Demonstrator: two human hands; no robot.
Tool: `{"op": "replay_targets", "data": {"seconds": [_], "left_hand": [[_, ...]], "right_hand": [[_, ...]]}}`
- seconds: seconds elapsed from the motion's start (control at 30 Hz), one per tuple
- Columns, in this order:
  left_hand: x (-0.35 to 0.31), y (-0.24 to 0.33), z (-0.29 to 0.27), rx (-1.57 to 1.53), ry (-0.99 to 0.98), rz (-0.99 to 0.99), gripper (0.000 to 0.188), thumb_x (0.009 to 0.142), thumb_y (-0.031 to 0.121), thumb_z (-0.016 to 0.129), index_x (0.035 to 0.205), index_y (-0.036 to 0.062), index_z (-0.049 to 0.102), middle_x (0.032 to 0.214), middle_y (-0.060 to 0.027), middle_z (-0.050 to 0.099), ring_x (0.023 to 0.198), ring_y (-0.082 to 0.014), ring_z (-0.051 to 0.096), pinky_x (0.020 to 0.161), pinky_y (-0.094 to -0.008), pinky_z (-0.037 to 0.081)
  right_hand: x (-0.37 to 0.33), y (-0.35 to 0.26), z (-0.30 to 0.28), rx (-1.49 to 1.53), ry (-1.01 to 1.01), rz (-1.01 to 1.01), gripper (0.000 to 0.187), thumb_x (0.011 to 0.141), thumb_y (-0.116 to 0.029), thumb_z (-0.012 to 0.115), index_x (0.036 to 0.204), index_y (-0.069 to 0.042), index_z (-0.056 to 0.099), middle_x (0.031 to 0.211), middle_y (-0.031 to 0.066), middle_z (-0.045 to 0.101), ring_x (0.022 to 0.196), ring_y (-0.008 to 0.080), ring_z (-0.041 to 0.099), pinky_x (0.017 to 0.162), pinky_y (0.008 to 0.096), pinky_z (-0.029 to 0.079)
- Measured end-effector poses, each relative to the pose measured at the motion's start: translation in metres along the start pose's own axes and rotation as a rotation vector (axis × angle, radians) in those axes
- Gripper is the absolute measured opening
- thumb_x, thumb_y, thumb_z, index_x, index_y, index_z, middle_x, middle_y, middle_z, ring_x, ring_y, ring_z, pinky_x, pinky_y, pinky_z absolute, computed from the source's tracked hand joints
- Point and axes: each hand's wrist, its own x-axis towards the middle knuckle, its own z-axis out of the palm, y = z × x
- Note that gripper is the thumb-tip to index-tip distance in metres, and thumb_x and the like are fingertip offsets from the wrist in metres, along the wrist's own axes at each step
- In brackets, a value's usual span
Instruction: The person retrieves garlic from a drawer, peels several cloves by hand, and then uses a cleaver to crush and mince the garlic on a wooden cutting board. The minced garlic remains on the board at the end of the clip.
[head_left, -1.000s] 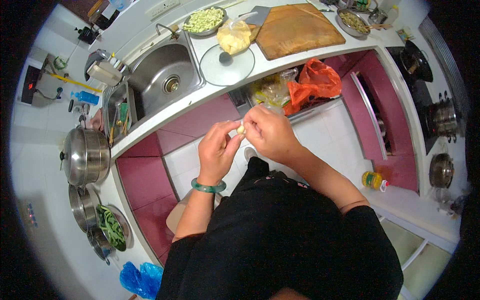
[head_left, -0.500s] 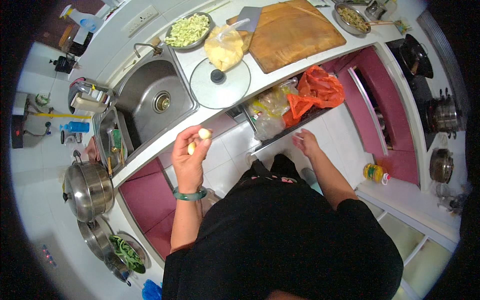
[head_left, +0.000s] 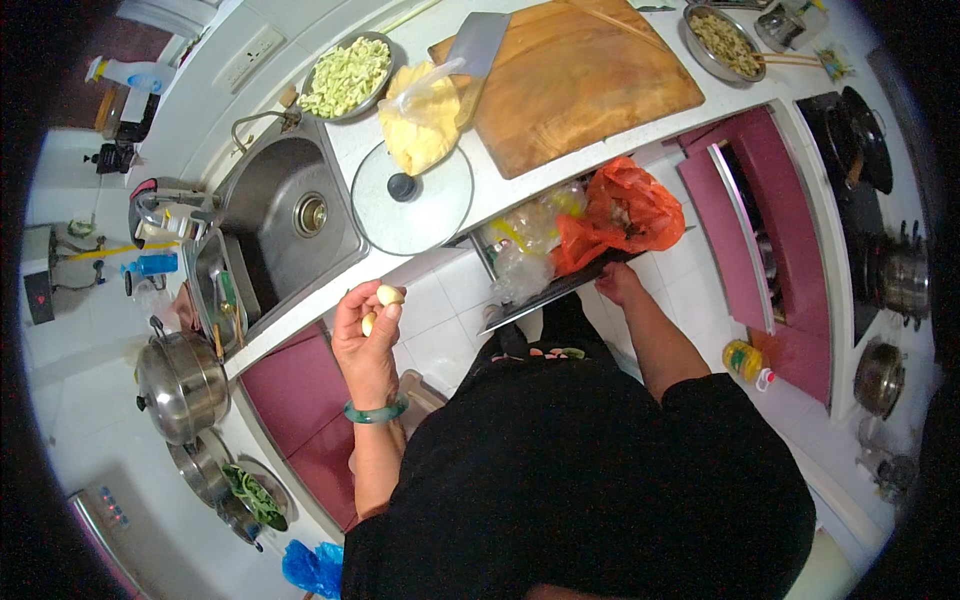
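My left hand (head_left: pixel 366 340) is raised in front of the counter edge and is closed on small pale peeled cloves (head_left: pixel 388 295), likely garlic. A green bangle (head_left: pixel 376 411) sits on that wrist. My right hand (head_left: pixel 617 282) reaches down to the front edge of an open drawer (head_left: pixel 535 303) below the counter and grips it. An orange plastic bag (head_left: pixel 622 211) and clear bags (head_left: pixel 528 250) fill the drawer beside that hand.
On the counter lie a wooden cutting board (head_left: pixel 585 75) with a cleaver (head_left: pixel 478 45), a glass lid (head_left: pixel 412 198), a yellow bag (head_left: pixel 420 125) and a bowl of chopped greens (head_left: pixel 346 77). A steel sink (head_left: pixel 290 215) is left. Pots (head_left: pixel 180 385) stand on the floor. A stove (head_left: pixel 860 130) is at right.
My hands have parted: the right one dropped from the cloves to the drawer edge, while the left one keeps the cloves. The view has tilted toward the counter.
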Motion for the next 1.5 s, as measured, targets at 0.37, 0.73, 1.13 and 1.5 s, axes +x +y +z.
{"op": "replay_targets", "data": {"seconds": [0.37, 0.73, 1.13, 1.5], "left_hand": [[0.028, 0.006, 0.072, -0.008, 0.028, 0.005, 0.029, 0.078, 0.001, 0.063, 0.105, 0.0035, 0.054, 0.088, -0.0059, 0.063, 0.059, -0.0011, 0.042, 0.048, -0.0139, 0.030], [0.035, 0.002, 0.100, 0.000, 0.080, -0.015, 0.028, 0.079, 0.001, 0.060, 0.107, 0.0036, 0.053, 0.091, -0.0106, 0.062, 0.055, -0.0010, 0.040, 0.045, -0.0137, 0.029], [0.054, 0.010, 0.146, -0.163, -0.059, -0.071, 0.040, 0.081, 0.003, 0.058, 0.120, 0.0033, 0.049, 0.095, -0.0071, 0.063, 0.060, -0.0004, 0.041, 0.048, -0.0134, 0.030], [0.068, 0.028, 0.160, -0.190, -0.239, 0.019, 0.034, 0.079, 0.003, 0.062, 0.112, 0.0042, 0.054, 0.096, -0.0056, 0.063, 0.069, -0.0031, 0.047, 0.056, -0.0158, 0.039]], "right_hand": [[0.016, -0.040, 0.044, 0.001, -0.181, 0.156, 0.015, 0.072, -0.010, 0.055, 0.086, -0.007, 0.052, 0.092, 0.0089, 0.053, 0.092, 0.0260, 0.051, 0.087, 0.0453, 0.043], [-0.026, -0.111, 0.159, -0.513, -0.287, -0.064, 0.032, 0.073, -0.011, 0.059, 0.104, -0.012, 0.053, 0.102, 0.0014, 0.056, 0.092, 0.0164, 0.052, 0.076, 0.0408, 0.046], [-0.087, -0.180, 0.141, -1.130, -0.642, -0.363, 0.009, 0.082, -0.011, 0.052, 0.085, -0.004, 0.057, 0.071, 0.0026, 0.054, 0.061, 0.0096, 0.049, 0.051, 0.0252, 0.043], [-0.297, -0.226, 0.267, -0.902, -0.902, -1.250, 0.008, 0.077, -0.004, 0.059, 0.085, -0.003, 0.058, 0.078, 0.0029, 0.053, 0.071, 0.0108, 0.052, 0.066, 0.0232, 0.043]]}}
